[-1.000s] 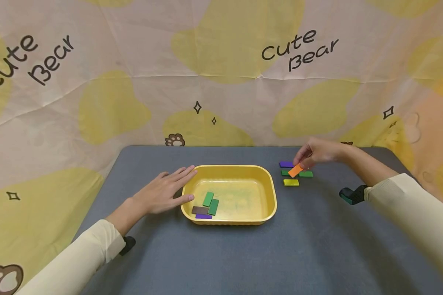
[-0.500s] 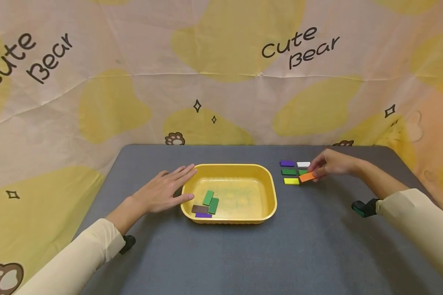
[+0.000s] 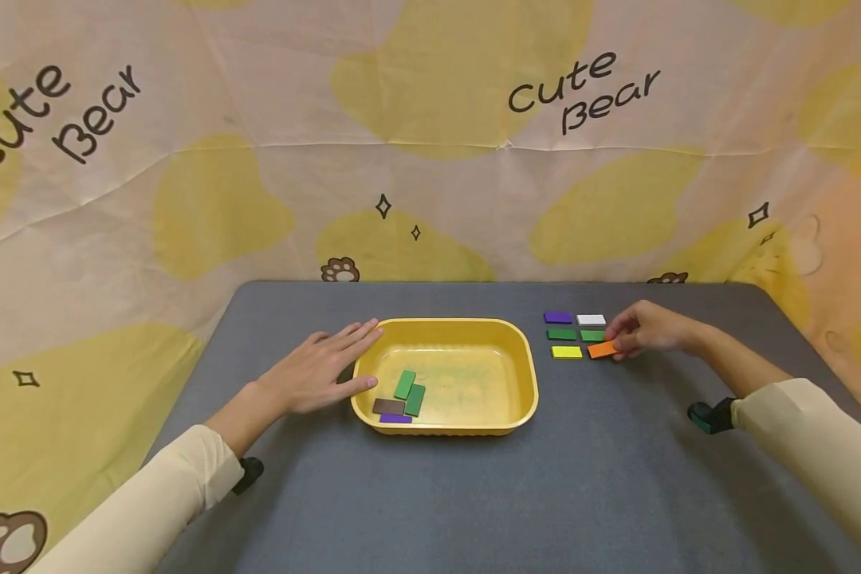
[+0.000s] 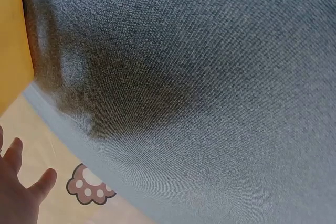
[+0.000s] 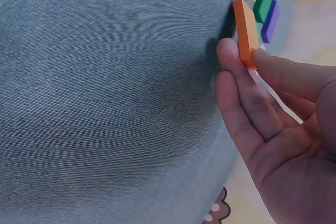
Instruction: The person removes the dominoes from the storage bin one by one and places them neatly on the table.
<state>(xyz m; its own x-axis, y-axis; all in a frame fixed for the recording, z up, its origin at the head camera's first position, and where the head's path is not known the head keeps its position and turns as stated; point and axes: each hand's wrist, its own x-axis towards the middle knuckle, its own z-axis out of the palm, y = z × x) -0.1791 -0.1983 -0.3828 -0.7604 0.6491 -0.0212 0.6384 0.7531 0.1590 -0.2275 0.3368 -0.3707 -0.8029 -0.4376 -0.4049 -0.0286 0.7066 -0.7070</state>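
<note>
My right hand (image 3: 649, 328) pinches one end of an orange domino-like block (image 3: 602, 350) between thumb and fingers, low over the table beside a yellow block (image 3: 566, 352). Behind it lie a light green block (image 3: 591, 336), partly covered by my fingers, and a white block (image 3: 591, 320). A darker green block (image 3: 561, 335) and a purple block (image 3: 557, 317) make up the left column with the yellow one. My left hand (image 3: 323, 368) rests with straight fingers on the left rim of a yellow tub (image 3: 473, 432). The right wrist view shows the orange block (image 5: 245, 32) tilted in my grip.
Inside the tub, near its front left corner, lie two green blocks (image 3: 414, 401), a brown block (image 3: 389, 406) and a purple block (image 3: 396, 418). A patterned cloth (image 3: 430, 191) hangs behind the grey table (image 3: 445, 502).
My right hand has carried the orange block rightward and down, from over the left column to beside the yellow block. The white block has come into sight. My left hand stays put.
</note>
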